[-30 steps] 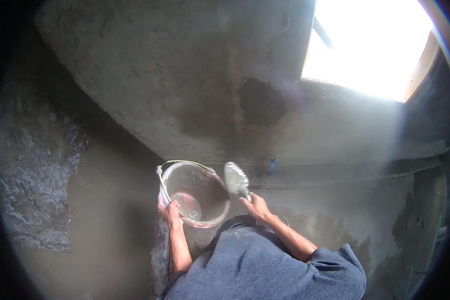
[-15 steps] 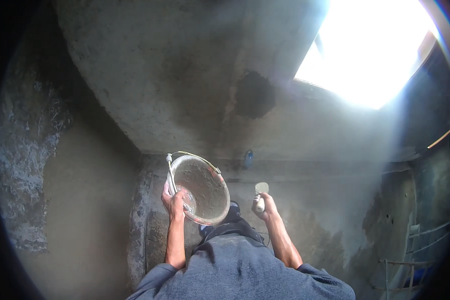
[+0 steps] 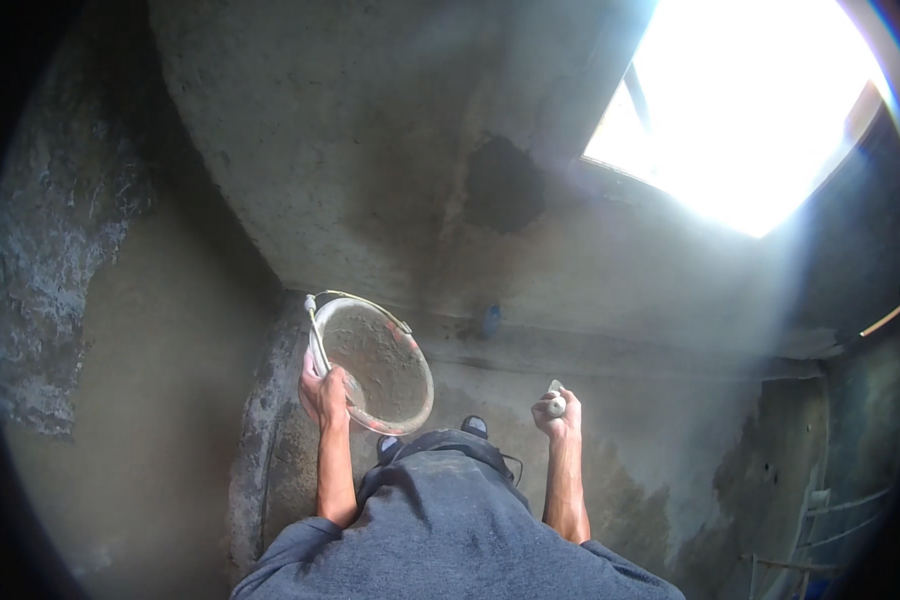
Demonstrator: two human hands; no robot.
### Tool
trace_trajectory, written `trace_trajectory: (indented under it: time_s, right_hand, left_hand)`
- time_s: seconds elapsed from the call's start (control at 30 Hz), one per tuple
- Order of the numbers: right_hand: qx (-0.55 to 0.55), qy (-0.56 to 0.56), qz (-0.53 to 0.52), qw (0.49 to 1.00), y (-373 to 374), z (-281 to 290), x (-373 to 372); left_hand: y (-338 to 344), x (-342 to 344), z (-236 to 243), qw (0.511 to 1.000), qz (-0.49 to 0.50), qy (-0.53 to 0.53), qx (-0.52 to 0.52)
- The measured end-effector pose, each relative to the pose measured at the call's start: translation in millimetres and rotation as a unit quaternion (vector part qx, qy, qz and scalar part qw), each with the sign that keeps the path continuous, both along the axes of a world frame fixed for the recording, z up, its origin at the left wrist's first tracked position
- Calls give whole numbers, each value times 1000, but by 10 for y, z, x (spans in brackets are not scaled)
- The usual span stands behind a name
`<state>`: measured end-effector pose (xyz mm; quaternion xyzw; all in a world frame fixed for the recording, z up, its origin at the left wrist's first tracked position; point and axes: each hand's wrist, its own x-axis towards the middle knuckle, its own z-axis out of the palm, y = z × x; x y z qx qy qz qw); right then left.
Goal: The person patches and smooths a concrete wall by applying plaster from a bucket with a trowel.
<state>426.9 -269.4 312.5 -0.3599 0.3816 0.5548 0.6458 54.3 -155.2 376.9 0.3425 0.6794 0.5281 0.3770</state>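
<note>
My left hand (image 3: 322, 392) grips the side of a white bucket (image 3: 375, 360) near its wire handle. The bucket is tilted, so its inside shows, coated with grey mortar and with reddish smears at the rim. To its right, my right hand (image 3: 560, 418) is closed on the handle of a trowel (image 3: 556, 403), seen end-on; the blade is mostly hidden behind the handle and hand. My feet (image 3: 475, 426) in dark footwear show below the bucket and my shirt.
A bright square opening (image 3: 730, 100) is at the upper right of the rough concrete wall (image 3: 370, 130). A metal frame with rungs (image 3: 845, 508) stands at the lower right. A small blue object (image 3: 491, 320) sits at the wall's base. A plastered surface (image 3: 150, 360) lies to my left.
The bucket moved up and left in the view. The trowel moved right and turned from blade showing to handle end-on. My feet came into view and the wall scene shifted.
</note>
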Motion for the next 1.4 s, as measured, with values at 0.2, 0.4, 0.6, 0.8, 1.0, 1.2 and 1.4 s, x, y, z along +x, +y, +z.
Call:
trace_trajectory:
  time_s: [0.2,0.4,0.6,0.8,1.0,1.2,1.4]
  right_hand:
    - [-15,-32,-5,999,-91,-101,470]
    - [-22,-17,18,999,29,-84,795]
    - [-36,-41,23,998,349,59,913]
    - [-29,-49,117,991,658,-20,1201]
    - [4,-421,415,807,1138,274,909]
    - [63,-761,618,187,2089,947,1014]
    - [142,-823,549,31,3189,1337,1026]
  left_hand:
    - [-36,220,350,1000,26,8,-10]
    - [-95,289,252,996,73,22,-53]
    - [-41,394,286,984,106,120,-83]
    - [-95,599,390,981,153,63,-97]
    - [-25,650,330,976,205,19,-71]
    - [-87,714,439,974,217,25,-65]
    - [-5,636,135,971,218,76,-58]
